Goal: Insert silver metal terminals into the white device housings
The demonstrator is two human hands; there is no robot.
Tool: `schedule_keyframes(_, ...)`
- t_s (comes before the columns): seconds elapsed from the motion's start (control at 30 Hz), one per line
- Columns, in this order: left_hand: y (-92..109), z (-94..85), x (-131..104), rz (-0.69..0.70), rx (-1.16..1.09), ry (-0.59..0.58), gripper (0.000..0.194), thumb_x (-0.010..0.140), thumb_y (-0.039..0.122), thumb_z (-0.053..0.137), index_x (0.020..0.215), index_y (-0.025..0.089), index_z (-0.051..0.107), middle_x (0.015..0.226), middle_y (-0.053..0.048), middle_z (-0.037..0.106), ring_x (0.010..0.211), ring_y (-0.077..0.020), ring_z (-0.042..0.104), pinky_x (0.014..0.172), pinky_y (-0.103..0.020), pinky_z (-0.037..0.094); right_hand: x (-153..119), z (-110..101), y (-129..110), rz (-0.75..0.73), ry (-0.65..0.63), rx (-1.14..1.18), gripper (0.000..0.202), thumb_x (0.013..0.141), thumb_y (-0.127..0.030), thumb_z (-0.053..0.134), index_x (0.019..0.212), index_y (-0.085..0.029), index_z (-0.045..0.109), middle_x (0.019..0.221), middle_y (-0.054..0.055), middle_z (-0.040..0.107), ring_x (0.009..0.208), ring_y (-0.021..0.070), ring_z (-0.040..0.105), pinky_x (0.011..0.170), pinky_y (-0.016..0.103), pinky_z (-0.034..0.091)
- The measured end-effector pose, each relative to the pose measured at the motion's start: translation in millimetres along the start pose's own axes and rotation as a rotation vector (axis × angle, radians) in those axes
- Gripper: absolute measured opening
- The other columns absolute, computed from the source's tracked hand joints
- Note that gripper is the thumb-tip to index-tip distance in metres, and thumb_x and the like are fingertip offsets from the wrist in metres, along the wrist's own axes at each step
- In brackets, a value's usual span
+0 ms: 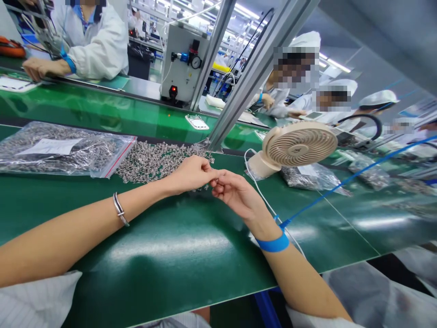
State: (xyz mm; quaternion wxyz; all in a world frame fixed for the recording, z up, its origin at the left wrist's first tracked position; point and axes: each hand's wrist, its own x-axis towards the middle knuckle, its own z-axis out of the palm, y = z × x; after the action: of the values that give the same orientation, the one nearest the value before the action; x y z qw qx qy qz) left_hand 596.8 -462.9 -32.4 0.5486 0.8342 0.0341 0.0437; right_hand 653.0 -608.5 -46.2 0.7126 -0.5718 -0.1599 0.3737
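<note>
Apparently pinching a tiny metal part (pixel 215 181) in closed fingertips of right hand (pixel 239 193), touching left hand (pixel 191 174) of unreadable grip, beside metal-part heap (pixel 150 160) on table (pixel 164 255); could slip from so slight a hold.

Left hand (pixel 194 174), right hand (pixel 241 193): one each. Desk fan (pixel 300 145): one. Pressure gauge (pixel 195 62): one. Plastic parts bags (pixel 85 152): at least three. Loose metal parts (pixel 150 161): uncountable.

Left sleeve (pixel 37 298): was white, finely striped. Left forearm (pixel 85 232): bore one silver-and-dark bangle (pixel 118 207). Right wrist (pixel 262 223): bore one blue strap (pixel 274 244), blue cord (pixel 324 194) attached.
</note>
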Motion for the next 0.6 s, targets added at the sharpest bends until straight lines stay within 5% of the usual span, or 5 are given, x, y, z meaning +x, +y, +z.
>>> schedule_keyframes(0.2, 2.2, 5.1, 0.3, 0.065, 0.134, 0.071, 0.028, 0.076, 0.02, 0.053, 0.049, 0.016, 0.044, 0.051, 0.004, 0.046, 0.054, -0.0087, 0.039, 0.058, -0.026, 0.027, 0.1, 2.3, 5.3, -0.103, 0.107, -0.103, 0.012, 0.059, -0.024, 0.07, 0.066, -0.018, 0.062, 0.062, -0.003, 0.058, 0.056, 0.0075, 0.048, 0.056, 0.023, 0.039)
schedule_keyframes(0.47, 5.7, -2.5, 0.0, -0.041, 0.019, -0.096, 0.028, 0.072, 0.013, 0.042, 0.045, 0.017, 0.036, 0.048, 0.003, 0.036, 0.049, -0.0082, 0.031, 0.052, -0.027, 0.022, -2.7, 5.1, 15.6, -0.866, 0.306, -0.978, 0.008, 0.071, -0.014, 0.053, 0.068, -0.021, 0.056, 0.07, 0.0, 0.056, 0.066, 0.0141, 0.05, 0.066, 0.032, 0.039)
schedule_keyframes(0.6, 8.2, -7.1, 2.1, -0.151, -0.087, -0.187, 0.021, 0.072, 0.018, 0.04, 0.05, 0.018, 0.042, 0.05, 0.002, 0.039, 0.045, -0.0079, 0.031, 0.046, -0.026, 0.021, -3.8, 5.1, 15.0, -0.823, 0.337, -0.933, 0.005, 0.071, -0.018, 0.057, 0.071, -0.023, 0.054, 0.074, 0.001, 0.056, 0.069, 0.0149, 0.051, 0.069, 0.032, 0.042)
